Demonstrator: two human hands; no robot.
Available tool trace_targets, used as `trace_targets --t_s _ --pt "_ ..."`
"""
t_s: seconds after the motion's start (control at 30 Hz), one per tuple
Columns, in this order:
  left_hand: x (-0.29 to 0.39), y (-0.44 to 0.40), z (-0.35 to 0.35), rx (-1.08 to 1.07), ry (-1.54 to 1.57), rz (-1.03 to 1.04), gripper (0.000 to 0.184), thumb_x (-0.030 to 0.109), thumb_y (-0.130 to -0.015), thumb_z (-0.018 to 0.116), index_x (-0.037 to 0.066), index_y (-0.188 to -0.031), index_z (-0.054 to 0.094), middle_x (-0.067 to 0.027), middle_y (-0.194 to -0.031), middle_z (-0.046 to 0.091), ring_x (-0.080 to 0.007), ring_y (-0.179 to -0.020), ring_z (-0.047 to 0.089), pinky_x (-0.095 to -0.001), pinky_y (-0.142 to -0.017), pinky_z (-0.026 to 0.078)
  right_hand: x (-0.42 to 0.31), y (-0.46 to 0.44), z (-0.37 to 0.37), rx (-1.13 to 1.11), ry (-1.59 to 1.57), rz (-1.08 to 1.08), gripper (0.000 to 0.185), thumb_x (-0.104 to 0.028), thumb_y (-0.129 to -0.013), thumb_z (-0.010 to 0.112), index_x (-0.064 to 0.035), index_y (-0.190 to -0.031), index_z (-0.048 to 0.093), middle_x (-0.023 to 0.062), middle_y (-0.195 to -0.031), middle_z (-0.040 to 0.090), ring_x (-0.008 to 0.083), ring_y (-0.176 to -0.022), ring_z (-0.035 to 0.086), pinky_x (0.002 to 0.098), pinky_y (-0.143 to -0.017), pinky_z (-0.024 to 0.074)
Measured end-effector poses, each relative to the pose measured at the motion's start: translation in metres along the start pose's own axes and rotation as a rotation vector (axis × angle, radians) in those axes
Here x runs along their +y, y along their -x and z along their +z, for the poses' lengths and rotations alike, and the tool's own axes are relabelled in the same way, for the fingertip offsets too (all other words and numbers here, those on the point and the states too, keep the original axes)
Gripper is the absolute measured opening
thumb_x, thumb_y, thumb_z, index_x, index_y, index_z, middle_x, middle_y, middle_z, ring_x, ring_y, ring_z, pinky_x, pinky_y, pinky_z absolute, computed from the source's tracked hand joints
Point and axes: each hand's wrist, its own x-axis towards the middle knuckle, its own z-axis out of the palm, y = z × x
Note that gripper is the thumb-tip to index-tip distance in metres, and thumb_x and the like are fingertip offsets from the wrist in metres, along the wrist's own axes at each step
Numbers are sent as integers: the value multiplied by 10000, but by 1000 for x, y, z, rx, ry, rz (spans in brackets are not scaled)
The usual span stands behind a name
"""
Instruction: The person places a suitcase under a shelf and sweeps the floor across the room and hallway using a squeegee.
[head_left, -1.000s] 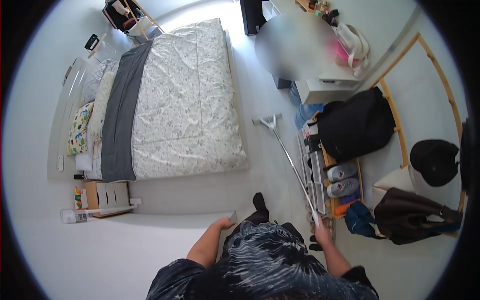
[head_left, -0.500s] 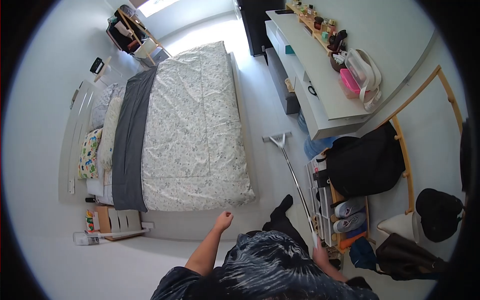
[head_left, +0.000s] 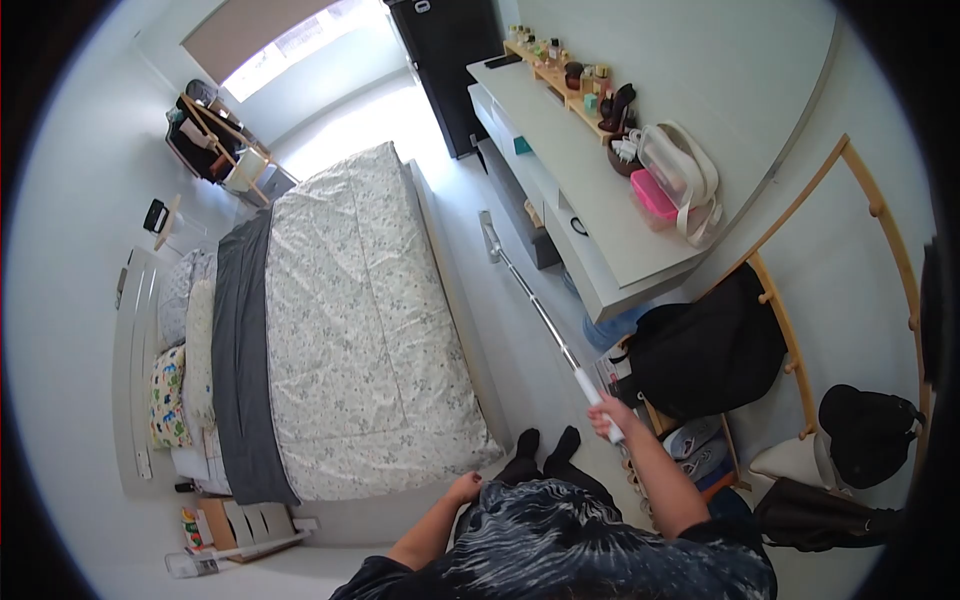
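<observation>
My right hand [head_left: 612, 417] is wrapped round the white grip of a flat mop [head_left: 540, 312] with a shiny metal pole. The pole slants away from me along the floor between the bed and the wall desk. At its far end, the mop head [head_left: 488, 238] is turned nearly lengthwise on the pale floor, beside a grey bench. Close to my body, my left hand [head_left: 465, 487] hangs near the foot corner of the bed, fingers curled in with nothing seen in them.
To the left stands a bed [head_left: 350, 330] with a floral cover. A white desk [head_left: 600, 190] bearing bottles and bags runs along the right wall. Nearer are a black bag [head_left: 710, 350] on a wooden rack, shoes [head_left: 690, 438] and a black cap [head_left: 868, 430].
The mop has been pushed forward and left, its head swinging from crosswise to nearly lengthwise. My right hand rose and moved forward with the grip; my feet now stand side by side.
</observation>
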Motion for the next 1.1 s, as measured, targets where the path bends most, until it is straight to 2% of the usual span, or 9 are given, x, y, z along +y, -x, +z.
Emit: trace_targets --t_s 0.1,0.2,0.33,0.47,0.57,0.77,0.83,0.97,1.1 --pt "-14 -22 -25 -95 -310 32 497 379 -820 604 -4 -1136 622 -220 -1096 652 -348 -1042 619 -398 -903 479 34 23 -21 -49 -258 92 191 -86 -899 470 -91 -1066 377 7 -640 412 71 -429 393 239 -383 372" --pt "-15 -48 -61 -90 -284 63 473 369 -813 588 -15 -1085 645 -242 -1037 660 -376 -1014 624 -409 -893 486 51 18 -19 -75 -248 66 464 -67 -893 464 -179 -1318 313 16 -668 426 77 -437 403 232 -381 359" --pt "20 -63 -108 148 -116 112 447 350 -821 563 -14 -1062 657 -245 -1056 654 -384 -1043 611 -420 -917 475 68 -10 -29 -67 -365 98 409 -108 -887 478 -148 -1269 336 20 -657 429 87 -438 405 241 -386 358" --pt "37 -92 -122 203 -114 213 444 362 -843 540 -8 -1062 655 -239 -1068 650 -388 -1060 600 -431 -928 462 74 2 -2 334 415 59 366 -175 -857 556 -71 -1197 469 123 -851 639 186 -554 607 334 -412 477" --pt "44 -109 -118 64 -52 176 424 336 -843 573 -16 -1069 645 -227 -1056 659 -370 -1033 618 -411 -896 479 102 1 -13 883 1472 -4 519 -266 -931 504 -195 -1427 369 193 -934 655 349 -836 652 469 -727 520" --pt "64 -102 -98 -52 -270 279 408 328 -835 580 -3 -1064 651 -227 -1051 660 -366 -1028 620 -411 -891 483 114 60 14 881 1432 82 542 -271 -939 492 -269 -1457 333 219 -971 649 426 -882 619 493 -782 479" --pt "60 -110 -93 -90 -349 324 413 338 -834 588 3 -1067 652 -232 -1049 659 -363 -1039 616 -412 -894 483 147 73 -13 835 1392 -10 552 -226 -925 500 -262 -1456 352 190 -888 648 325 -760 655 434 -718 513" --pt "98 -98 -102 -135 -328 280 464 364 -838 601 16 -1144 617 -203 -1087 659 -369 -1064 604 -411 -916 472 92 126 70 498 689 88 613 -60 -863 559 -237 -1434 422 53 -835 610 77 -573 545 250 -570 479" --pt "147 -123 -104 48 -131 436 607 306 -822 646 19 -1315 439 -195 -1199 610 -361 -1091 593 -425 -921 467 -8 116 128 300 739 29 512 -79 -872 572 -137 -1375 491 35 -872 606 89 -624 556 238 -610 469"
